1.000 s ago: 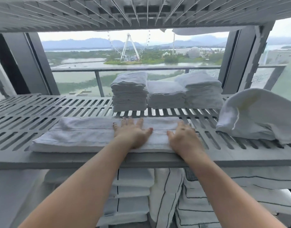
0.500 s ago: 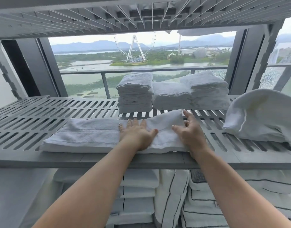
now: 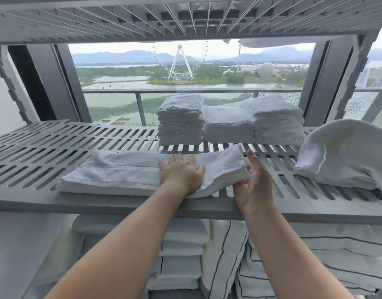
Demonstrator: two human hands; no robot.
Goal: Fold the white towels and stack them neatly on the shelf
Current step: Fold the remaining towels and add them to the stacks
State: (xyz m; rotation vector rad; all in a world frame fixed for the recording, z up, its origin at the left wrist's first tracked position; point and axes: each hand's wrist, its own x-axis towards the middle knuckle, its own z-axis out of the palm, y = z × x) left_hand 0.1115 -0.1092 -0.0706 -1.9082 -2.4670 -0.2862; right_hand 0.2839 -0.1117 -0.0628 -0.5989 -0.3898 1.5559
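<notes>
towel half-fold on the middle shelf: risks and layout

risk 1: the lifted right end of the towel (image 3: 125, 175) looked loosely supported. the right hand (image 3: 253, 184) had its fingers straight and held apart from the thumb. its palm was against the end and the thumb was slid under the near corner; no pinch was visible. judged that if the end were swung leftward from this hold, it could slip off the thumb and drop back. it could also land skewed, so the edges failed to match.

risk 2: the left hand (image 3: 181, 173) lay flat, fingers straight and close together, pressing the towel where the crease would form. judged that with light pressure the whole towel could drag across the slotted shelf (image 3: 34, 147). the towel's near edge sat close to the shelf's near lip, so a pull toward the body could send it over.

risk 3: the layers at the raised end were fanned. a fold over them would likely come out lumpy and stack badly.

layout: the towel lay lengthwise along the near part of the shelf, left portion flat, right end raised. the left hand was on top of it, right of its centre. the right hand touched its right end from the right and from below. three folded stacks (image 3: 181, 119) stood farther back, apart from the towel. a crumpled towel (image 3: 345, 152) sat to the right, clear of the right hand.
</notes>
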